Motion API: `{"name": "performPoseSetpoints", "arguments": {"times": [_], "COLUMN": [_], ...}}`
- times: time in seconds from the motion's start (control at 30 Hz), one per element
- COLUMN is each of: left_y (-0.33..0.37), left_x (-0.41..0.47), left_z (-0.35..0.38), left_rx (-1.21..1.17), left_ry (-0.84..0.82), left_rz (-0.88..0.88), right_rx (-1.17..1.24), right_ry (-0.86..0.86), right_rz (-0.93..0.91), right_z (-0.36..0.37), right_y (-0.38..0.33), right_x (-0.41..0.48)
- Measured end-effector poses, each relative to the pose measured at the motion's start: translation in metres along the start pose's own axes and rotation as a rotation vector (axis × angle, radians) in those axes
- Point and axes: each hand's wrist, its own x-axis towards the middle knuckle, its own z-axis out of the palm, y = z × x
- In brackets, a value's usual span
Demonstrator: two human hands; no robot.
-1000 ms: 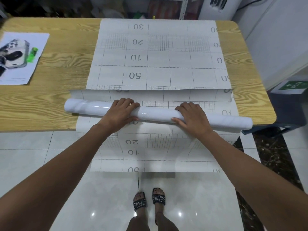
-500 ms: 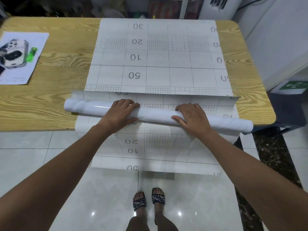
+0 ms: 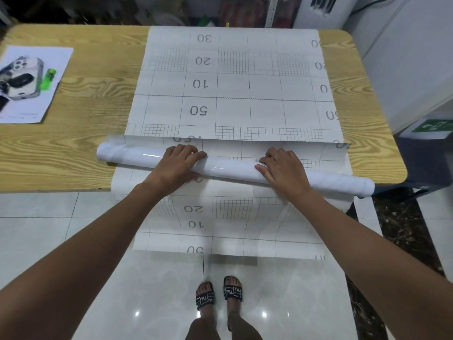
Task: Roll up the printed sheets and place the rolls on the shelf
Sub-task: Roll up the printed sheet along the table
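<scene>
Light wood-grain table (image 3: 85, 106) with rounded corners, pale glossy floor tiles (image 3: 49, 229) below it. The long glossy white paper roll (image 3: 230, 169) lies across the table's near edge in the middle of the frame, its right end poking past the table corner.

Left hand (image 3: 176, 165) is clamped over the roll left of centre, fingers curled across the top. Right hand (image 3: 284, 170) grips it right of centre, thumb on the near side. The hands are well apart.

Under the roll, a white printed sheet with grey grids and numbers (image 3: 232, 224) hangs off the edge toward the floor. Beyond it, a second white gridded sheet (image 3: 232, 94) lies flat, reaching the far edge.

At upper left, a white paper (image 3: 54, 94) carries a silver phone (image 3: 24, 77) with a small green lighter (image 3: 49, 78) just beside it. A white metal shelf (image 3: 270, 11) at the top holds blurred items I can't make out. Black-and-white sandals (image 3: 204, 296) show at the bottom.

Against a second ago, the roll has closed on the flat sheet's near edge and the strip between them is narrower. Both hands keep the same spots.
</scene>
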Motion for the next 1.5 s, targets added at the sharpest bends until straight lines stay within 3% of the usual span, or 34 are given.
{"name": "performPoseSetpoints", "arguments": {"times": [0.47,0.97,1.5], "left_y": [0.0,-0.001,-0.005], "left_x": [0.0,0.003,0.0], "left_z": [-0.002,-0.006,-0.003], "left_rx": [-0.135,0.031,-0.059], "left_ry": [0.005,0.035,-0.03], "left_rz": [-0.047,0.019,-0.022], "right_rx": [0.054,-0.004,-0.006], "right_ry": [-0.019,-0.03,-0.079], "right_rz": [0.002,-0.019,-0.005], "right_z": [0.003,-0.001,-0.002], "right_y": [0.0,-0.003,-0.009], "right_x": [-0.012,-0.011,-0.012]}}
